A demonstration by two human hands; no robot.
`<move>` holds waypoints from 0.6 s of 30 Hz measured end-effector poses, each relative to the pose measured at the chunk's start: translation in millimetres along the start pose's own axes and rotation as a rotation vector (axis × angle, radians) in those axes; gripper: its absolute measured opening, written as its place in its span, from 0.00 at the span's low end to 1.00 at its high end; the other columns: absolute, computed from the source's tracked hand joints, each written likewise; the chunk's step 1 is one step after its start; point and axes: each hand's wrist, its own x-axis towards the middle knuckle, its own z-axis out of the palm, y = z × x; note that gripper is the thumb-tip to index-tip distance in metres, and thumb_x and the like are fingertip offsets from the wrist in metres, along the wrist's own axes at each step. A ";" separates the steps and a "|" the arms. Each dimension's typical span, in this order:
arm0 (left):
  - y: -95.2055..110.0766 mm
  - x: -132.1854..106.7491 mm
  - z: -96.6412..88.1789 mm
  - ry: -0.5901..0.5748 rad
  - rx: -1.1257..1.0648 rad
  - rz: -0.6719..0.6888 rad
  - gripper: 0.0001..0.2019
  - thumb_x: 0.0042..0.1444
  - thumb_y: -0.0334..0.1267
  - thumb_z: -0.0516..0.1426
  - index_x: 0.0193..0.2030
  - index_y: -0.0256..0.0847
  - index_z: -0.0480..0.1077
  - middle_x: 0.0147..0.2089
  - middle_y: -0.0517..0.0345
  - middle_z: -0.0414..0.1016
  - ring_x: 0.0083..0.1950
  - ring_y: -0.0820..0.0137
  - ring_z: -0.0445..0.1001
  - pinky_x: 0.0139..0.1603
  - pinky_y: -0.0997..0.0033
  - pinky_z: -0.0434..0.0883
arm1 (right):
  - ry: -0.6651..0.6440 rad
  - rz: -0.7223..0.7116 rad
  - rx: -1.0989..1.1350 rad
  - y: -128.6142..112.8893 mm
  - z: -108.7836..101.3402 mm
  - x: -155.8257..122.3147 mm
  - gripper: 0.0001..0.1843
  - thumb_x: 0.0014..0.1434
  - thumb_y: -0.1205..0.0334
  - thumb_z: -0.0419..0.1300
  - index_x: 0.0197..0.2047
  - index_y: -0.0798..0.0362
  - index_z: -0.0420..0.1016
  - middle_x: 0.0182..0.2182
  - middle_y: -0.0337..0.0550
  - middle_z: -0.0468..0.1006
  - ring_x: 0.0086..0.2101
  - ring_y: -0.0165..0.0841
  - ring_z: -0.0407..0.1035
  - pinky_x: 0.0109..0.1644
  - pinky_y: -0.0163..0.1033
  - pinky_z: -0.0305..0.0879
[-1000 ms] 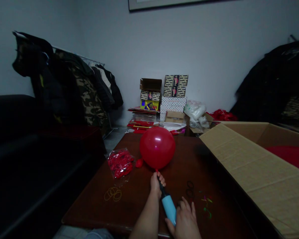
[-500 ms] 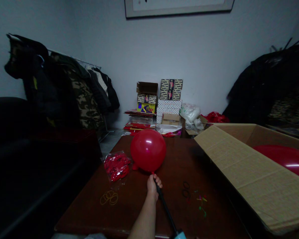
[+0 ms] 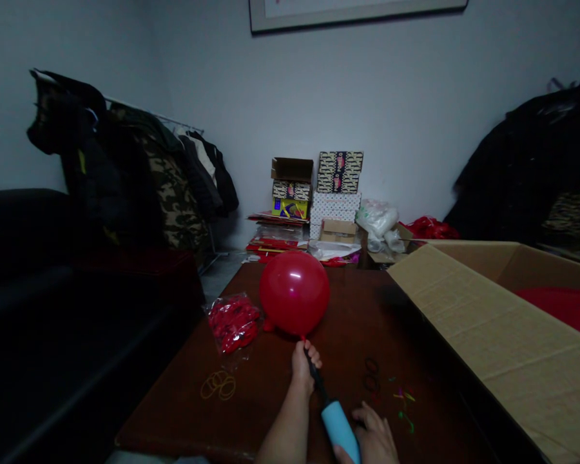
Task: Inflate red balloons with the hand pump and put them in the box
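A round, inflated red balloon (image 3: 294, 293) sits above the table with its neck toward me. My left hand (image 3: 305, 365) is closed around the balloon's neck and the black nozzle end of a hand pump. The pump's light blue barrel (image 3: 339, 430) slants down to the lower right. Around its lower end lies my right hand (image 3: 374, 438), thumb on the left side of the barrel and fingers loosely bent on the right; the palm contact is partly hidden. To the left of the balloon is a clear bag of red balloons (image 3: 234, 322).
Yellow rubber bands (image 3: 218, 385) lie at the left of the brown table (image 3: 174, 419). Dark bands (image 3: 371, 375) and small coloured pieces (image 3: 405, 396) are on the right. A large open cardboard box (image 3: 488, 341) holding red balloons borders the right side. Stacked boxes (image 3: 336, 216) stand at the back.
The pump's blue barrel has slid up toward my left hand, covering much of the black shaft. My right hand has come into view beside it. The view has turned slightly left.
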 end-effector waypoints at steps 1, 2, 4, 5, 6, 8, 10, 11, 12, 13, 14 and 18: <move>0.2 0.5 0.1 0.000 0.006 -0.002 0.10 0.47 0.40 0.53 0.24 0.42 0.52 0.16 0.71 0.50 0.13 0.81 0.50 0.16 0.79 0.44 | -0.005 -0.007 0.000 -7.5 -5.7 5.2 0.30 0.53 0.41 0.47 0.44 0.55 0.74 0.55 0.55 0.65 0.60 0.51 0.48 0.61 0.61 0.40; 0.6 0.9 0.3 0.000 0.012 -0.010 0.11 0.47 0.41 0.53 0.24 0.42 0.52 0.15 0.71 0.50 0.13 0.81 0.49 0.16 0.79 0.44 | 0.003 -0.012 0.004 -14.9 -10.9 10.2 0.30 0.54 0.42 0.46 0.46 0.56 0.73 0.56 0.55 0.64 0.60 0.50 0.47 0.62 0.60 0.37; 1.8 1.7 0.9 -0.004 0.016 -0.027 0.11 0.47 0.41 0.53 0.24 0.43 0.52 0.15 0.71 0.50 0.13 0.81 0.49 0.16 0.78 0.43 | 0.034 -0.012 0.010 -27.8 -18.9 19.0 0.29 0.55 0.44 0.45 0.48 0.57 0.72 0.55 0.54 0.64 0.61 0.48 0.46 0.63 0.58 0.35; 2.4 2.0 1.3 -0.008 0.016 -0.035 0.12 0.46 0.42 0.53 0.24 0.43 0.52 0.15 0.71 0.50 0.13 0.81 0.49 0.16 0.78 0.43 | 0.055 -0.005 0.010 -32.6 -21.3 22.4 0.28 0.56 0.46 0.45 0.47 0.58 0.72 0.55 0.54 0.64 0.61 0.47 0.47 0.63 0.57 0.34; 2.8 2.1 1.8 -0.014 0.016 -0.039 0.12 0.46 0.43 0.54 0.24 0.43 0.51 0.15 0.71 0.50 0.13 0.81 0.49 0.16 0.78 0.43 | 0.069 -0.001 0.011 -36.0 -22.5 24.9 0.27 0.56 0.47 0.46 0.46 0.58 0.72 0.54 0.54 0.65 0.60 0.47 0.48 0.64 0.57 0.34; 2.9 2.0 2.7 -0.019 0.026 -0.038 0.13 0.45 0.44 0.54 0.24 0.43 0.51 0.15 0.71 0.51 0.13 0.81 0.49 0.16 0.78 0.43 | 0.088 -0.007 0.019 -38.9 -22.1 26.9 0.26 0.56 0.48 0.46 0.45 0.58 0.73 0.53 0.53 0.67 0.60 0.47 0.49 0.64 0.56 0.35; 1.8 1.1 3.7 -0.010 0.047 -0.036 0.13 0.45 0.44 0.54 0.24 0.43 0.52 0.15 0.71 0.51 0.13 0.81 0.49 0.16 0.78 0.43 | 0.093 -0.013 0.021 -37.7 -19.3 25.6 0.26 0.57 0.47 0.45 0.44 0.58 0.73 0.51 0.53 0.68 0.59 0.47 0.50 0.63 0.57 0.36; 1.0 0.3 4.1 -0.001 0.059 -0.033 0.13 0.45 0.44 0.54 0.24 0.43 0.52 0.14 0.71 0.51 0.13 0.81 0.49 0.16 0.78 0.43 | 0.089 -0.015 0.018 -36.2 -17.5 24.1 0.26 0.57 0.47 0.45 0.44 0.57 0.73 0.51 0.53 0.68 0.59 0.47 0.50 0.63 0.57 0.36; 0.2 -0.6 4.6 0.009 0.071 -0.028 0.13 0.45 0.44 0.54 0.24 0.43 0.52 0.14 0.71 0.51 0.13 0.81 0.49 0.16 0.77 0.43 | 0.083 -0.016 0.012 -34.2 -15.6 22.3 0.27 0.57 0.46 0.45 0.44 0.57 0.73 0.50 0.53 0.69 0.59 0.47 0.50 0.63 0.58 0.36; -0.6 -1.6 5.0 0.018 0.083 -0.024 0.13 0.45 0.45 0.54 0.24 0.43 0.52 0.14 0.71 0.51 0.13 0.81 0.49 0.16 0.77 0.43 | 0.075 -0.015 0.006 -31.9 -13.7 20.2 0.27 0.57 0.46 0.45 0.44 0.57 0.74 0.50 0.53 0.69 0.59 0.47 0.50 0.63 0.58 0.36; -1.2 -2.7 5.3 0.024 0.093 -0.018 0.13 0.45 0.45 0.53 0.24 0.43 0.52 0.14 0.71 0.51 0.13 0.81 0.49 0.16 0.77 0.43 | 0.065 -0.016 -0.001 -29.4 -11.7 18.1 0.27 0.57 0.46 0.45 0.43 0.56 0.74 0.50 0.52 0.69 0.59 0.48 0.50 0.63 0.58 0.36; -1.6 -5.7 5.9 0.014 0.111 0.013 0.12 0.45 0.44 0.53 0.24 0.43 0.53 0.14 0.71 0.52 0.13 0.81 0.50 0.16 0.77 0.44 | 0.023 -0.024 -0.046 -16.7 -0.9 7.8 0.28 0.55 0.44 0.46 0.42 0.57 0.74 0.50 0.54 0.70 0.59 0.51 0.50 0.62 0.61 0.38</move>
